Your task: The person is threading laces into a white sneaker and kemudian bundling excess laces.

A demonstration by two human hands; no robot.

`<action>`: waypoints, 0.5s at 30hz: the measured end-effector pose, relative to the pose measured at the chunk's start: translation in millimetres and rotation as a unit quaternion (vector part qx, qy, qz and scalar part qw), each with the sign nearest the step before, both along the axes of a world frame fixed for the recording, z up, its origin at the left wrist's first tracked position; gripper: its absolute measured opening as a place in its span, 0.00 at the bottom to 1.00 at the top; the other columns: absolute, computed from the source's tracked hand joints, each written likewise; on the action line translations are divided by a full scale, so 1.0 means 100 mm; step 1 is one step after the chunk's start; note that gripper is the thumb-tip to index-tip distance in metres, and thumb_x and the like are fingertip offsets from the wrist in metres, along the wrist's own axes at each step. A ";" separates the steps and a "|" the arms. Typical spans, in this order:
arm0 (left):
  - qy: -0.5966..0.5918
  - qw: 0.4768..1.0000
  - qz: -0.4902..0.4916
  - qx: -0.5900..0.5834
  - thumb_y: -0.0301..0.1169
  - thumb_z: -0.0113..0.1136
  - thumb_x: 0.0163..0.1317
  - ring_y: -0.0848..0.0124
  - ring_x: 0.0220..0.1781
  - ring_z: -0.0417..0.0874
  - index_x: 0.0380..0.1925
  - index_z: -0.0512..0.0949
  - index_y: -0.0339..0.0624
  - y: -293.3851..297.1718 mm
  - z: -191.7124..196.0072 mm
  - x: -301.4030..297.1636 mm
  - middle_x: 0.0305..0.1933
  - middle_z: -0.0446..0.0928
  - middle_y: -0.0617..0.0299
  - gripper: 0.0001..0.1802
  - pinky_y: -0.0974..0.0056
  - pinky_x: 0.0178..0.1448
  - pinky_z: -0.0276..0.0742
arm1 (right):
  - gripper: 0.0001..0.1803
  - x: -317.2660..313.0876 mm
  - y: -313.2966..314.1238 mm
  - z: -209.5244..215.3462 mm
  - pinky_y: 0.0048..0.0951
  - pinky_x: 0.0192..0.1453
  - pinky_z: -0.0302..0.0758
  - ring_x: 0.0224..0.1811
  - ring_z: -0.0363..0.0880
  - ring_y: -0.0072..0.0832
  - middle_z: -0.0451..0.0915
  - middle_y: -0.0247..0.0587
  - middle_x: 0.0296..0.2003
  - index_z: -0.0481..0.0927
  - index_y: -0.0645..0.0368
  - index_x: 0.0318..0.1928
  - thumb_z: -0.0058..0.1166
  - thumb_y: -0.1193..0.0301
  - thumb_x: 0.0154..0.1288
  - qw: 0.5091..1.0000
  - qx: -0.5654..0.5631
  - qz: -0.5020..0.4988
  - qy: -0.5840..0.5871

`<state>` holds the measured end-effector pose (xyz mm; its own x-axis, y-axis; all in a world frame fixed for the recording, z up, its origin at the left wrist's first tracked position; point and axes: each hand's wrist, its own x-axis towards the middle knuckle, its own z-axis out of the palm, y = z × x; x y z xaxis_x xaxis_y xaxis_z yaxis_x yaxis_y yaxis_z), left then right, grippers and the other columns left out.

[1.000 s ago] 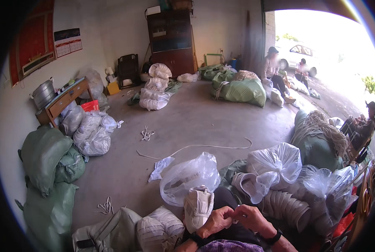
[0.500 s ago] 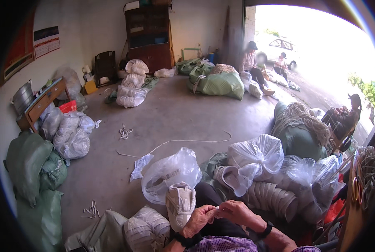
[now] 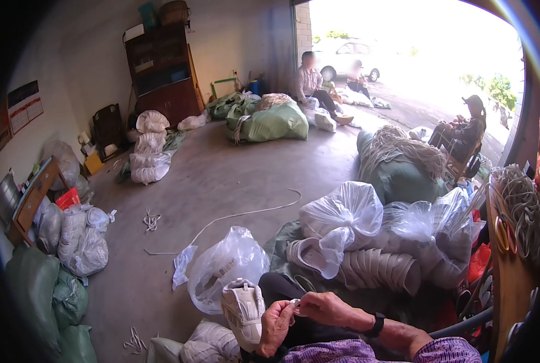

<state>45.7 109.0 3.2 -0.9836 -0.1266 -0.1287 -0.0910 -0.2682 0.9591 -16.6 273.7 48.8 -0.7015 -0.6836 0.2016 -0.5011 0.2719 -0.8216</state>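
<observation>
My left hand [image 3: 275,325] and my right hand [image 3: 330,310] meet over my lap, both closed in a pinch. Between their fingertips is a small white piece [image 3: 295,302], mostly covered by the fingers; its exact kind is hard to make out. Right beside my left hand stands a cream lace-up sneaker [image 3: 244,311], toe pointing down toward me. A clear plastic bag [image 3: 229,266] with pale contents lies on the floor just beyond it.
Nested pale shoe uppers [image 3: 382,270] and tied plastic bags [image 3: 342,209] lie to my right. A wooden board [image 3: 512,266] holds scissors [image 3: 501,235] and cords [image 3: 518,206]. A long cord [image 3: 233,215] crosses the floor. Other people sit near the doorway, one on a chair [image 3: 467,160].
The view has turned to the right, so the room appears shifted left. Both my hands stay pinched together, with the white piece still between the fingertips.
</observation>
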 end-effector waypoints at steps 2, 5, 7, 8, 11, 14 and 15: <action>0.002 1.000 -0.002 -0.005 0.32 0.56 0.66 0.83 0.24 0.70 0.39 0.76 0.34 -0.01 0.01 0.01 0.28 0.77 0.66 0.10 0.77 0.29 0.66 | 0.11 0.01 0.00 -0.02 0.33 0.32 0.76 0.28 0.81 0.40 0.80 0.47 0.26 0.74 0.62 0.37 0.58 0.67 0.62 1.000 -0.007 -0.009 -0.014; 0.001 1.000 -0.005 -0.003 0.31 0.56 0.66 0.83 0.24 0.71 0.39 0.76 0.35 -0.02 0.03 0.01 0.28 0.77 0.65 0.10 0.77 0.29 0.67 | 0.11 0.04 -0.01 0.03 0.32 0.32 0.75 0.27 0.81 0.37 0.79 0.46 0.26 0.75 0.62 0.38 0.58 0.67 0.63 0.998 -0.019 -0.017 -0.055; -0.003 1.000 -0.007 0.001 0.31 0.56 0.66 0.83 0.24 0.71 0.39 0.76 0.35 -0.02 0.04 0.00 0.29 0.78 0.65 0.09 0.76 0.29 0.67 | 0.11 0.04 0.00 0.06 0.32 0.32 0.75 0.27 0.81 0.36 0.79 0.45 0.26 0.75 0.61 0.38 0.57 0.67 0.63 0.996 -0.026 -0.018 -0.082; 0.008 1.000 -0.008 0.010 0.30 0.56 0.66 0.82 0.24 0.71 0.39 0.76 0.35 -0.02 0.05 0.00 0.29 0.78 0.64 0.09 0.76 0.29 0.68 | 0.10 0.03 0.00 0.05 0.32 0.31 0.75 0.27 0.81 0.37 0.79 0.46 0.26 0.75 0.61 0.38 0.58 0.68 0.63 0.996 -0.028 -0.029 -0.082; 0.012 0.999 -0.019 0.023 0.29 0.56 0.66 0.82 0.24 0.72 0.39 0.76 0.34 0.00 0.04 -0.01 0.30 0.79 0.63 0.08 0.76 0.30 0.69 | 0.09 -0.02 0.01 -0.12 0.33 0.33 0.74 0.29 0.80 0.36 0.79 0.43 0.27 0.75 0.60 0.37 0.58 0.69 0.61 0.995 -0.050 -0.061 -0.057; 0.007 0.999 -0.005 0.048 0.28 0.57 0.64 0.80 0.24 0.73 0.39 0.76 0.34 0.02 -0.05 0.01 0.30 0.79 0.62 0.08 0.75 0.31 0.71 | 0.08 -0.04 -0.05 -0.16 0.34 0.38 0.71 0.31 0.78 0.34 0.77 0.37 0.27 0.77 0.57 0.37 0.59 0.70 0.57 0.984 -0.049 -0.121 0.120; 0.010 0.997 0.018 0.072 0.27 0.58 0.64 0.79 0.24 0.74 0.39 0.76 0.33 0.02 -0.08 0.01 0.29 0.79 0.61 0.08 0.75 0.31 0.72 | 0.08 -0.06 -0.07 -0.15 0.34 0.41 0.68 0.32 0.76 0.32 0.76 0.34 0.28 0.77 0.54 0.36 0.59 0.70 0.56 0.949 -0.023 -0.159 0.271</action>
<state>46.7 111.3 -5.0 -0.9811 -0.1441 -0.1291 -0.0601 -0.4069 0.9115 -22.4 266.6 33.6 -0.6563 -0.4363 0.6156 -0.7515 0.4508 -0.4817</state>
